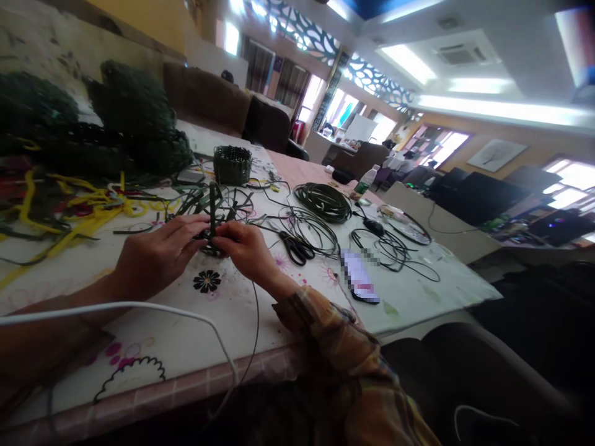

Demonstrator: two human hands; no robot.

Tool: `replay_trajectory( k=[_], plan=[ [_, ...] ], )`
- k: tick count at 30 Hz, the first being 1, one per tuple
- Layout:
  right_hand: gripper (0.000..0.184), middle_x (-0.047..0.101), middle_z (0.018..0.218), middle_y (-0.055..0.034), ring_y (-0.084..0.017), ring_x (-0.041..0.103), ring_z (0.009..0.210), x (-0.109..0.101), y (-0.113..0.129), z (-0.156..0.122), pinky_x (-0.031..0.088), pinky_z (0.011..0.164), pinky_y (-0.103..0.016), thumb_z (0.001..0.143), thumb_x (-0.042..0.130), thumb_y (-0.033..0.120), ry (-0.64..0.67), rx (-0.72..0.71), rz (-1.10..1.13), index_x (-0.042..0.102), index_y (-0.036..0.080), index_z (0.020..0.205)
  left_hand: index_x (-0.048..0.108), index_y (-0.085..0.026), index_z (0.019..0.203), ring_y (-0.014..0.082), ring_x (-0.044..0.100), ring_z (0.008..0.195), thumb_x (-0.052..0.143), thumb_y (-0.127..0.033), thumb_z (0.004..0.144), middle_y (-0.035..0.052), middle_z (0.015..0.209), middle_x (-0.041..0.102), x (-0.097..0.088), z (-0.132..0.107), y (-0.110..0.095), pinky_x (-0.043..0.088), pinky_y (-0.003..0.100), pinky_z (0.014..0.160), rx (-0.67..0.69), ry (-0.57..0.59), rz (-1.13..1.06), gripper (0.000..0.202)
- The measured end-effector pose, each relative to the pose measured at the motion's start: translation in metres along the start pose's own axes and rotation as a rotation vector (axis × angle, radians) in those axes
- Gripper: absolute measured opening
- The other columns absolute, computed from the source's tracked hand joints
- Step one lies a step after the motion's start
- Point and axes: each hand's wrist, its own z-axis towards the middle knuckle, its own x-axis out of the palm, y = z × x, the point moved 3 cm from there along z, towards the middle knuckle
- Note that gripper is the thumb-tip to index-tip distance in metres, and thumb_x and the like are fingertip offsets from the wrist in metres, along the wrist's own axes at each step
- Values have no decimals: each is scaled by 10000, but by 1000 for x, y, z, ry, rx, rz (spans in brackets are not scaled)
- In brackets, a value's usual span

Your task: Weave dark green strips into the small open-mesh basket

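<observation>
My left hand (155, 254) and my right hand (246, 248) meet over a small piece of dark green woven strips (212, 217) on the table (195, 347). Both hands pinch the strips, with one strip standing upright between the fingertips. Loose ends of the strips fan out behind the hands. A thin dark cord hangs from the work over the table's front edge.
A finished small green woven basket (232, 165) stands behind the work. Black scissors (295, 246), a green cord coil (324, 202), black wire loops (395, 248) and a phone (359, 277) lie to the right. Yellow strips (69, 210) and dark green woven heaps (116, 124) fill the left. A white cable (139, 308) crosses the front.
</observation>
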Motion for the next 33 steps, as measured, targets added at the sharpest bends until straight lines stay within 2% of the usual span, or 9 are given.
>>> replay_trajectory(
  k=[5, 8, 11, 13, 15, 17, 22, 26, 33],
  plan=[
    [49, 591, 775, 21, -103, 593, 670, 1, 11, -3, 545, 656, -235, 858, 641, 140, 122, 9, -20, 617, 177, 836, 721, -227, 1099, 234, 709, 1117, 547, -316, 989, 69, 1237, 739, -1, 5, 7, 565, 359, 951, -141, 7, -272, 224],
    [73, 579, 815, 7, -110, 589, 724, 0, 16, -5, 530, 682, -227, 889, 605, 122, 159, -74, -113, 607, 178, 842, 713, -189, 1009, 165, 719, 756, 580, -358, 958, 89, 1188, 726, -1, 8, 10, 600, 316, 718, -279, 35, -447, 221],
    [108, 576, 846, -8, -121, 581, 768, -1, 17, -6, 517, 699, -226, 907, 587, 116, 163, -145, -197, 590, 180, 820, 686, -173, 1053, 57, 542, 430, 609, -377, 917, 70, 1114, 713, -2, 10, 11, 474, 243, 439, -409, 103, -594, 257],
    [119, 573, 848, -10, -124, 574, 773, -2, 17, -6, 509, 698, -225, 912, 587, 115, 169, -170, -229, 585, 182, 814, 655, -183, 1108, 72, 516, 378, 619, -384, 897, 3, 836, 711, -2, 9, 11, 420, 225, 397, -467, 168, -660, 294],
    [117, 572, 840, -9, -124, 575, 769, -3, 17, -6, 500, 694, -221, 916, 590, 116, 179, -184, -251, 594, 182, 820, 620, -201, 1144, 105, 511, 356, 614, -386, 895, -72, 568, 598, -2, 9, 13, 385, 220, 399, -470, 224, -640, 311],
    [105, 579, 836, -9, -127, 587, 776, -3, 18, -6, 492, 691, -219, 922, 594, 122, 185, -197, -261, 608, 181, 837, 608, -219, 1137, 132, 538, 379, 593, -396, 907, -83, 513, 564, -3, 9, 16, 381, 233, 439, -395, 222, -505, 291],
    [108, 606, 859, -17, -140, 616, 822, -3, 15, -5, 493, 714, -224, 940, 599, 151, 147, -217, -308, 625, 186, 841, 598, -242, 1083, 210, 719, 680, 525, -429, 944, 24, 906, 765, -1, 9, 21, 454, 279, 584, -175, 144, -249, 244],
    [136, 625, 949, -38, -143, 619, 884, -8, 13, -1, 503, 837, -263, 934, 631, 170, 94, -280, -432, 621, 176, 799, 542, -219, 1133, 217, 739, 780, 543, -417, 914, 55, 953, 767, 7, 6, 27, 509, 287, 657, -282, 238, -340, 295],
    [119, 640, 1208, -108, -176, 595, 1096, -19, 21, -1, 457, 1000, -315, 962, 593, 153, 131, -403, -664, 648, 166, 857, 520, -200, 1148, 211, 720, 828, 578, -435, 887, 79, 967, 741, 11, 1, 34, 544, 300, 705, -414, 228, -457, 357]
  ],
)
